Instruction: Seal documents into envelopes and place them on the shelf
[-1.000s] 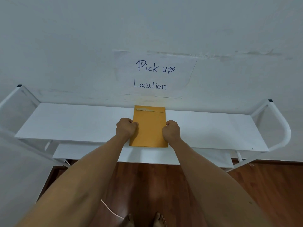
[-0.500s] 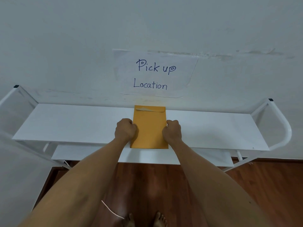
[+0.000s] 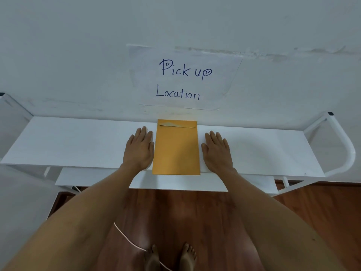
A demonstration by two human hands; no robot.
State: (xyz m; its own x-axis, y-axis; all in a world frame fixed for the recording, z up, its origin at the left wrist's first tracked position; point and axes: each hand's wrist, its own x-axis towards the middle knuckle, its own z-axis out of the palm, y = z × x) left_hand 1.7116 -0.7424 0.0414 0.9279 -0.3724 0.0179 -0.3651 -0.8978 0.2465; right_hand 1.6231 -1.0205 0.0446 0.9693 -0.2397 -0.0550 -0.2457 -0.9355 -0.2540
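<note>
Orange-tan envelope [image 3: 176, 149] lies flat on the top board of the white shelf [image 3: 78, 141], roughly centred along its length. Portrait orientation, long edges running front to back. Flap end faces the wall, far edge at or touching the wall base; cannot tell which. Near edge sits at the shelf's front edge, slightly overhanging it. Flap is folded down, but its left part shows a paler sliver where it looks lifted, so the seal isn't flush across. Body looks smooth, no creases. Shelf is a white board on a white tube frame with rounded ends, second board below.
</note>
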